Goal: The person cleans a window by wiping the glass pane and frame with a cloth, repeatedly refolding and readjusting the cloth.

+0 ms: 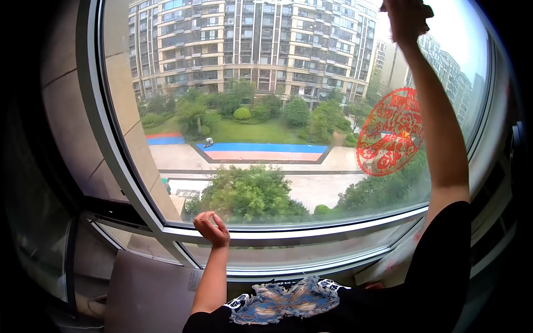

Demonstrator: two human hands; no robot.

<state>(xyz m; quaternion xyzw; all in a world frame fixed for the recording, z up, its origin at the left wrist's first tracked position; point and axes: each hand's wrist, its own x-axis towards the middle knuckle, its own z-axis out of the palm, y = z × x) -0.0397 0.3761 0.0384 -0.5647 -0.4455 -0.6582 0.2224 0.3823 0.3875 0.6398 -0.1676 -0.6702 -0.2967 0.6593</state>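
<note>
The upper right of the window (277, 127) is apparently being worked on by the raised right hand (408, 22); a dark thing (427, 11) is showing at its edge, but its grip cannot be told, the hand being cut off by the picture's top; the left hand (211, 229) is being held curled near the lower frame (311, 237), its palm being hidden; a steady reach is seemingly being called for; the red decoration (388, 133) is being partly covered by the right forearm.

Hazy daylight fills a large window with a silver-grey metal frame (300, 237). Beyond it rise a beige high-rise apartment block (250, 41), leafy green trees (244, 191) and a flat blue-and-pink paved strip (266, 151).
</note>
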